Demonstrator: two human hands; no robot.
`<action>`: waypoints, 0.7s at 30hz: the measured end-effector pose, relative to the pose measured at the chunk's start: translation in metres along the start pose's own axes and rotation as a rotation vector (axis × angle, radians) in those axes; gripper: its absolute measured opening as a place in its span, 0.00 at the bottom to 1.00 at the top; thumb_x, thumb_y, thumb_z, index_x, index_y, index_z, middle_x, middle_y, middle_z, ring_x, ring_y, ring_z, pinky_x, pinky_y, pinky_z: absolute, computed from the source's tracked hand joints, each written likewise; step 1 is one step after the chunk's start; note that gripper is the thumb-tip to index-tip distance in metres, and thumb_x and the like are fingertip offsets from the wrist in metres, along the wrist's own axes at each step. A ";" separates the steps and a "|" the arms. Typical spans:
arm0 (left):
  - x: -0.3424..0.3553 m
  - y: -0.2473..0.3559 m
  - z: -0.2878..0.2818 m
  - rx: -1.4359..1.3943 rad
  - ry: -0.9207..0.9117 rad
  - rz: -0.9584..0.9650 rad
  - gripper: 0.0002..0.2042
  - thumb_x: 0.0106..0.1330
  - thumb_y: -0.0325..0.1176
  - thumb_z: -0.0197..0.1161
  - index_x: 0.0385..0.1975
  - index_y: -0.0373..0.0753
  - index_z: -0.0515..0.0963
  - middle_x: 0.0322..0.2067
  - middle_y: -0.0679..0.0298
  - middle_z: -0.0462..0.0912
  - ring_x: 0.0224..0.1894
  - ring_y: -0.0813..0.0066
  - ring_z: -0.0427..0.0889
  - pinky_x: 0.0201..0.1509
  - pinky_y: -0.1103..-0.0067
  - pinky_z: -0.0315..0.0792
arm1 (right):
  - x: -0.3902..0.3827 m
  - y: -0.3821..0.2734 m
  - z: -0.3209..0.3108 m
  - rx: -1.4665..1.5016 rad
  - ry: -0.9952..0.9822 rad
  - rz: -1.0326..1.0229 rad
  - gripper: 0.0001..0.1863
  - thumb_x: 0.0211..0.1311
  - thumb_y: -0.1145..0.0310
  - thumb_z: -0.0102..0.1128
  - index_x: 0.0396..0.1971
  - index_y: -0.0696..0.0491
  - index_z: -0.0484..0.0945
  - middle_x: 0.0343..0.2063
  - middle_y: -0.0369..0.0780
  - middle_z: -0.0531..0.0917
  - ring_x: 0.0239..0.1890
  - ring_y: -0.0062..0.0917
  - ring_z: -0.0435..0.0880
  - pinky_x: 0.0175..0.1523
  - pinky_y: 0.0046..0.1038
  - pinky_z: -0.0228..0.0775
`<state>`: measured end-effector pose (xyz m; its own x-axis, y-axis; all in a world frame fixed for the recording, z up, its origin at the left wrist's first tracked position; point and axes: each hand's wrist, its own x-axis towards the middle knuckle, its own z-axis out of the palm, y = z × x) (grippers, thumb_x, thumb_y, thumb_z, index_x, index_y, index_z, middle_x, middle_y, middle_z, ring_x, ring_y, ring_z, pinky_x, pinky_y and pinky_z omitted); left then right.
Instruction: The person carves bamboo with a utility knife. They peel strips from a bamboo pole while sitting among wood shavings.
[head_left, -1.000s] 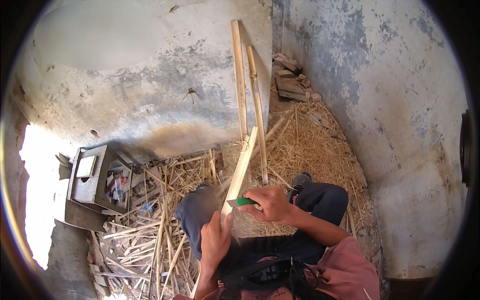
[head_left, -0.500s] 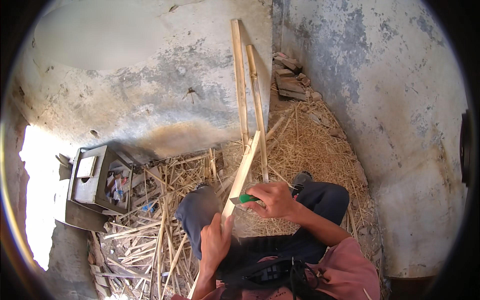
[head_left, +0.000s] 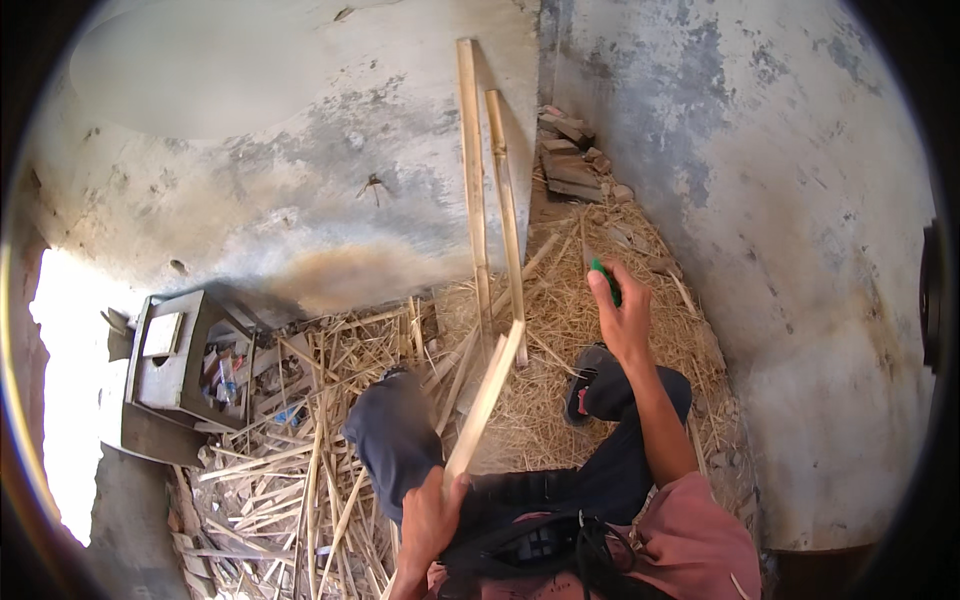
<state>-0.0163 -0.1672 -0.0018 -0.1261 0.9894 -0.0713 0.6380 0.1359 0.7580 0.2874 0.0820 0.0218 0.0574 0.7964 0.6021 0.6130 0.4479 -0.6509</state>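
My left hand (head_left: pixel 430 520) is closed around the lower part of a pale bamboo strip (head_left: pixel 485 410), which slants up and away between my knees. A split shows at the strip's far end, where a second narrow tip stands apart. My right hand (head_left: pixel 625 310) is raised out over my right foot, clear of the strip. It grips a green-handled utility knife (head_left: pixel 604 279), pointing away from me; its blade is hard to make out against the straw.
Two long bamboo pieces (head_left: pixel 472 170) lean on the stained wall ahead. Cut strips (head_left: pixel 265 500) litter the floor at left, beside a wooden box (head_left: pixel 185 350) holding odds and ends. Shavings (head_left: pixel 640 390) cover the floor at right; broken bricks (head_left: pixel 570 170) are piled in the corner.
My right hand with the knife has left the strip and moved forward and right. My left hand has drawn the strip slightly toward me.
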 end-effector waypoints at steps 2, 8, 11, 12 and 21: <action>0.010 0.006 -0.004 0.012 0.068 0.002 0.22 0.77 0.44 0.67 0.27 0.32 0.70 0.19 0.40 0.75 0.26 0.32 0.78 0.27 0.57 0.67 | -0.013 -0.008 0.008 0.065 -0.108 -0.020 0.24 0.81 0.44 0.56 0.42 0.52 0.84 0.18 0.32 0.77 0.16 0.18 0.72 0.21 0.26 0.63; 0.034 0.016 -0.008 0.062 0.220 0.074 0.23 0.73 0.43 0.72 0.26 0.33 0.70 0.19 0.43 0.76 0.23 0.38 0.80 0.26 0.59 0.68 | -0.047 -0.049 0.041 0.294 -0.345 -0.169 0.18 0.76 0.50 0.65 0.41 0.52 0.83 0.22 0.37 0.82 0.21 0.25 0.83 0.24 0.31 0.71; 0.042 0.025 -0.010 0.045 0.226 0.073 0.20 0.72 0.43 0.72 0.30 0.33 0.73 0.21 0.42 0.80 0.27 0.35 0.82 0.28 0.56 0.72 | -0.061 -0.063 0.047 0.233 -0.458 -0.332 0.17 0.73 0.52 0.69 0.40 0.51 0.83 0.25 0.38 0.84 0.22 0.29 0.86 0.26 0.32 0.75; 0.045 0.026 -0.010 0.036 0.246 0.086 0.19 0.71 0.42 0.73 0.30 0.33 0.73 0.21 0.42 0.80 0.27 0.36 0.82 0.28 0.57 0.72 | -0.065 -0.066 0.048 0.198 -0.493 -0.397 0.16 0.72 0.52 0.70 0.40 0.51 0.83 0.25 0.38 0.85 0.23 0.30 0.87 0.27 0.32 0.76; 0.055 0.042 -0.005 0.030 0.342 0.183 0.22 0.68 0.42 0.77 0.28 0.35 0.70 0.18 0.45 0.78 0.23 0.38 0.81 0.24 0.59 0.69 | -0.085 -0.075 0.056 0.226 -0.400 -0.493 0.14 0.66 0.55 0.75 0.39 0.50 0.86 0.28 0.35 0.87 0.24 0.32 0.88 0.28 0.33 0.78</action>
<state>0.0001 -0.1068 0.0291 -0.2510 0.9245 0.2869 0.6945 -0.0345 0.7187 0.1923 0.0039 -0.0064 -0.5102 0.5468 0.6639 0.3103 0.8369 -0.4508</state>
